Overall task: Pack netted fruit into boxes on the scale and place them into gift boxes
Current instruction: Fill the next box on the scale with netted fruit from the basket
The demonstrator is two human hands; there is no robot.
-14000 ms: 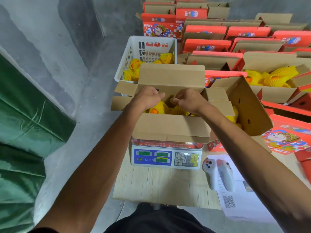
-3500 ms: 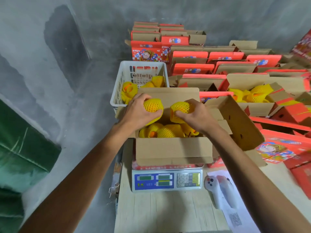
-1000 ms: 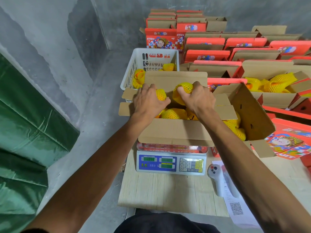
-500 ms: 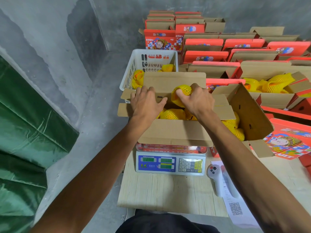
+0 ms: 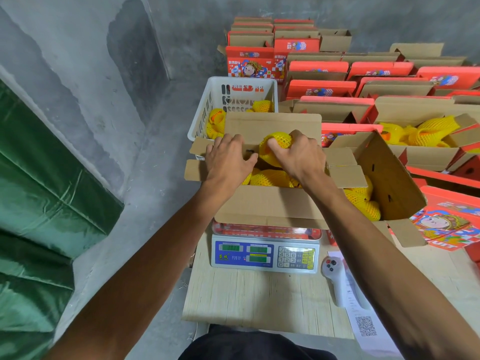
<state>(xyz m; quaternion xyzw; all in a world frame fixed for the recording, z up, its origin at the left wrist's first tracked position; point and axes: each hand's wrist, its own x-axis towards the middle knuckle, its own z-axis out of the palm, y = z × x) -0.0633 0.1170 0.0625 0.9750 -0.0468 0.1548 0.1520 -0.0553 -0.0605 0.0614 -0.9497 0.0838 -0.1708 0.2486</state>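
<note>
**Seat the last fruit, then read the scale**

Your right grip (image 5: 298,154) grasps a netted fruit (image 5: 276,141) above the open carton (image 5: 267,206) on the scale (image 5: 265,252); your left hand (image 5: 228,159) lies flat over the carton's far left corner, fingers straight. Lower the fruit into a gap and don't crush the foam net. The scale's keypad digits are legible; its green display and the Chinese lettering on the red gift boxes (image 5: 250,64) are not.

Scale (image 5: 265,253) keypad shows digits 1-9; paper (image 5: 365,326) has QR code.
</note>
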